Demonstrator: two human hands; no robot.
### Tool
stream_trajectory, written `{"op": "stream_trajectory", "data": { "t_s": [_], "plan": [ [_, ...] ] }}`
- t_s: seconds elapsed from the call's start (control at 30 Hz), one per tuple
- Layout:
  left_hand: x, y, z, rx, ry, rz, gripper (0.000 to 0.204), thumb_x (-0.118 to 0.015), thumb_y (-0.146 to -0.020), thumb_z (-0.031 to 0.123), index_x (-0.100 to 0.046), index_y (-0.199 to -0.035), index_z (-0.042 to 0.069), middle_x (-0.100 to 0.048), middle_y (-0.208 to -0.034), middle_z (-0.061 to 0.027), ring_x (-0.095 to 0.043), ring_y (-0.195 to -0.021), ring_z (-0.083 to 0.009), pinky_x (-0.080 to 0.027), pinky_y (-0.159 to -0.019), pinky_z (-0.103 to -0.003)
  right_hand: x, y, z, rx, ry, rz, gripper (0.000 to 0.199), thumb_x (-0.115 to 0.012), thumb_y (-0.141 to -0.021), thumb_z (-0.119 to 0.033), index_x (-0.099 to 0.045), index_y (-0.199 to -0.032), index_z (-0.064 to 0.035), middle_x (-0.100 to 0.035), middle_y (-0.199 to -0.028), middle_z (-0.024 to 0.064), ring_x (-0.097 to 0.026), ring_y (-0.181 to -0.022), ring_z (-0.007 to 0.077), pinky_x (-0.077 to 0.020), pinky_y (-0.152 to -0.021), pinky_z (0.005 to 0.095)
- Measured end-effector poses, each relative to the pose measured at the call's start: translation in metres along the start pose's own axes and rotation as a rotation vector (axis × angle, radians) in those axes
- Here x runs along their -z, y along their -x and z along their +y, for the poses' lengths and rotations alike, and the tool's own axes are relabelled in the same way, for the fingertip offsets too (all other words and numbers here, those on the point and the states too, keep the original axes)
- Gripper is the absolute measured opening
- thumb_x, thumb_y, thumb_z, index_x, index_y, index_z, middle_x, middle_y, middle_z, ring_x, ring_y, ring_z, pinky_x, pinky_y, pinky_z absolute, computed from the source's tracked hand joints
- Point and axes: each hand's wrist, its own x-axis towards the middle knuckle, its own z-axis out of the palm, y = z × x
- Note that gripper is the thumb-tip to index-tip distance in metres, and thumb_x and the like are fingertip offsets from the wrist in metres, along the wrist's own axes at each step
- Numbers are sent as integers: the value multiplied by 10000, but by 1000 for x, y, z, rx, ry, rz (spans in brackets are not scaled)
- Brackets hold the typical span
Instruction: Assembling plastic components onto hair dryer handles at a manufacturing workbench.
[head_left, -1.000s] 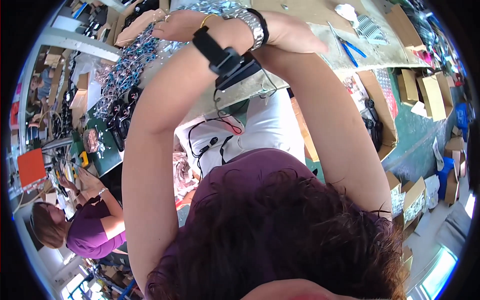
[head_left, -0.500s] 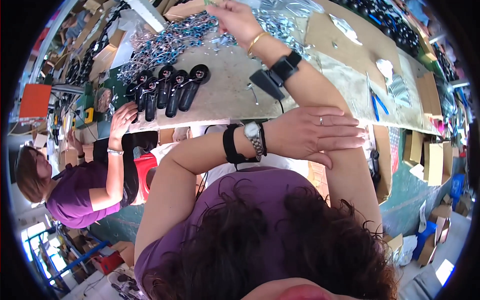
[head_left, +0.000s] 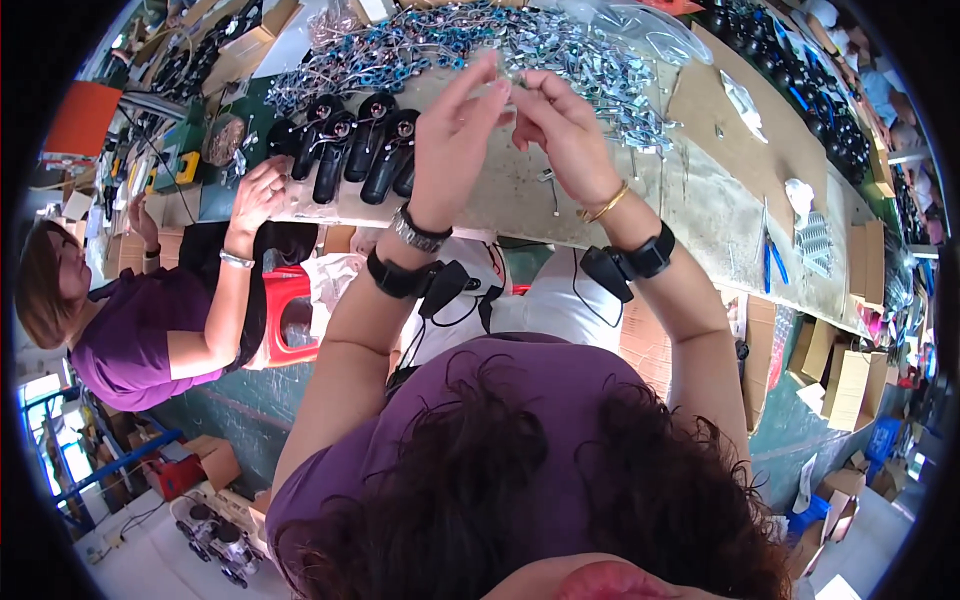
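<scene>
My left hand (head_left: 455,140) and my right hand (head_left: 570,135) meet above the workbench (head_left: 490,195), fingertips pinched together. Between them is something small, pale and greenish, too tiny to make out. Behind my hands spreads a heap of small wired parts (head_left: 590,60), silvery with blue bits. Several black handle-shaped housings (head_left: 360,140) with round ends lie just left of my left hand, and my forearm covers part of one. Under my right hand, a single wired part (head_left: 548,180) rests alone on the bench.
Blue-handled pliers (head_left: 770,262), a crumpled white wad (head_left: 799,195) and a cardboard sheet (head_left: 745,125) lie to the right. Black round parts (head_left: 800,90) fill the far right. On my left sits a co-worker (head_left: 150,330), one hand (head_left: 262,190) near the housings.
My left hand has left my right forearm and risen to meet my right hand. The right hand has come back from the far edge, nearer to me.
</scene>
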Motion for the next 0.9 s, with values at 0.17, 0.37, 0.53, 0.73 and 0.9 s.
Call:
{"op": "stream_trajectory", "data": {
  "t_s": [0.17,0.37,0.53,0.73,0.9],
  "plan": [
    [-9,3,-31,107,272,-8,307,-640,-1042,134,-680,-1284,-51,-742,-1124,-63,-722,-907,-130,-602,-799,-264,-3,12,2,-37,68,44,270,-559,-1060,-133,-585,-1291,4,-588,-879,8,-556,-735,93,-502,-704,284],
    [24,0,-46,30,30,111,283,-644,-1030,126,-701,-1270,-12,-757,-1058,-68,-731,-904,-124,-602,-799,-275,43,8,17,-305,20,49,330,-518,-1039,-58,-545,-1341,74,-647,-1130,122,-623,-1059,211,-504,-942,331],
    [36,-10,-55,1,-346,-288,309,-675,-1015,254,-714,-1202,12,-777,-924,-77,-751,-790,-111,-585,-749,-266,43,0,-22,-338,-37,57,367,-504,-1078,-117,-517,-1328,151,-626,-1325,188,-569,-1339,301,-419,-1186,381],
    [31,-11,-30,99,-300,-385,303,-665,-1021,281,-723,-1167,23,-767,-861,-57,-734,-738,-106,-573,-721,-258,68,-4,-31,-264,257,37,423,-503,-1100,-198,-525,-1398,102,-610,-972,42,-596,-891,131,-469,-784,253],
    [22,17,-30,240,-78,-266,295,-652,-1036,244,-717,-1204,10,-739,-846,-34,-655,-699,-67,-538,-666,-239,34,15,-29,-263,44,-5,422,-481,-1098,-205,-541,-1431,48,-427,-784,-35,-389,-668,77,-317,-607,224]
  ]
}}
